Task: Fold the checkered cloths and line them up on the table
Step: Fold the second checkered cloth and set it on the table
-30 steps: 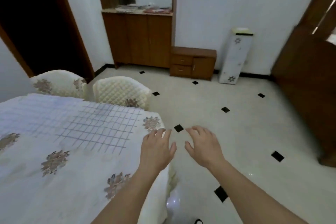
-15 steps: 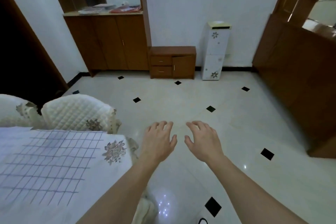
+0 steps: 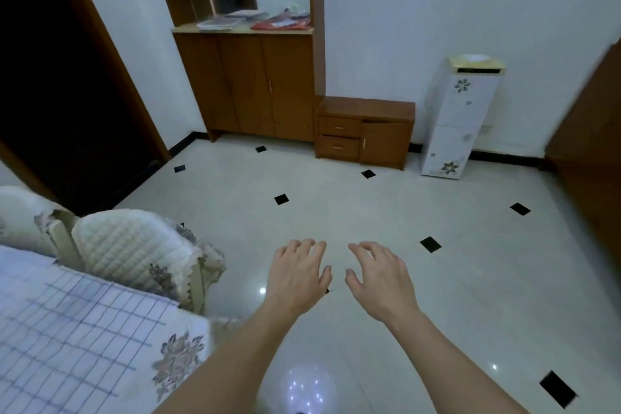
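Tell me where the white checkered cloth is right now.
The checkered cloth lies flat at lower left of the head view, on the flower-patterned table, before the white quilted chair and left of the left hand.

Checkered cloth [image 3: 77,323]: white, thin blue-grey grid lines. Tablecloth [image 3: 193,329] under it: white with brown-grey flower motifs. Chair cover [image 3: 124,245]: cream, diamond quilting, brownish floral trim along the edge. Floor [image 3: 437,296]: glossy off-white tiles with small black diamond insets. Tall cabinet [image 3: 248,84] and low cabinet [image 3: 366,131]: plain mid-brown wood. Narrow unit [image 3: 457,118] by the wall: white, grey-brown flower prints, pale yellow top. Walls [image 3: 386,10] white, skirting [image 3: 504,156] black. Something red [image 3: 282,23] on the cabinet counter, can't tell what.
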### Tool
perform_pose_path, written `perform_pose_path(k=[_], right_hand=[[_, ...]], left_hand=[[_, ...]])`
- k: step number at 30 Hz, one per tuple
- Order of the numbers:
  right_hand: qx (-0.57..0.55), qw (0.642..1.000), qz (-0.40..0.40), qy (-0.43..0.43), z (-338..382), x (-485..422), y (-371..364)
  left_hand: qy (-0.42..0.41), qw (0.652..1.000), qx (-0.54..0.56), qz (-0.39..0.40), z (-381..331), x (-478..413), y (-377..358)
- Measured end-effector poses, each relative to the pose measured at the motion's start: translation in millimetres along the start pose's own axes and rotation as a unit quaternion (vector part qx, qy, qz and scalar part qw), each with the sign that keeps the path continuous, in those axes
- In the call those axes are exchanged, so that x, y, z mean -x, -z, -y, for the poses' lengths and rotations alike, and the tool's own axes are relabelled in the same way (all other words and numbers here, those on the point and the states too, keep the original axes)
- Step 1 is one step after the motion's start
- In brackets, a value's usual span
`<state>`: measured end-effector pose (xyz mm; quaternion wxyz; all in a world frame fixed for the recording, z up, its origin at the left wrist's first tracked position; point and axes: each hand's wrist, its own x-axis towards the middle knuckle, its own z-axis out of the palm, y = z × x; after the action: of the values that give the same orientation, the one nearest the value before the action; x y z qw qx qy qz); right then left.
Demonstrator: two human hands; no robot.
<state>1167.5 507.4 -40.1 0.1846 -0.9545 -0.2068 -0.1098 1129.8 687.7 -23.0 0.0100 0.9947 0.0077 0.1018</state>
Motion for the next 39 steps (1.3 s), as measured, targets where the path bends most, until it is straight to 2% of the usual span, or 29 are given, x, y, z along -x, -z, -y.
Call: perform_pose_path(k=[4, 8, 13, 16, 21, 30, 39], right_hand=[[-0.006, 1.000, 0.028, 0.013, -7, -62, -23], [-0.004, 0.999, 0.024, 0.041, -5, -140, -54], [0.003, 0.997, 0.055, 0.061, 15, -260, -92], [0.012, 0.995, 0.060, 0.084, 34, -340, -111], [0.008, 0.990, 0.074, 0.117, 79, -440, -146], [-0.024, 0.963, 0.138, 0.229, 177, -565, -241], [-0.075, 0.907, 0.193, 0.366, 301, -713, -346]], left_hand=[[0.003, 1.000, -0.016, 0.004, 20, -53, -21], [0.025, 1.000, -0.012, -0.001, 55, -118, -41], [0.051, 0.999, -0.003, 0.019, 128, -212, -62], [0.071, 0.997, -0.003, -0.002, 178, -271, -64], [0.113, 0.993, -0.006, -0.026, 254, -334, -70], [0.231, 0.973, -0.027, 0.003, 390, -379, -96], [0.392, 0.918, -0.054, 0.043, 543, -428, -107]])
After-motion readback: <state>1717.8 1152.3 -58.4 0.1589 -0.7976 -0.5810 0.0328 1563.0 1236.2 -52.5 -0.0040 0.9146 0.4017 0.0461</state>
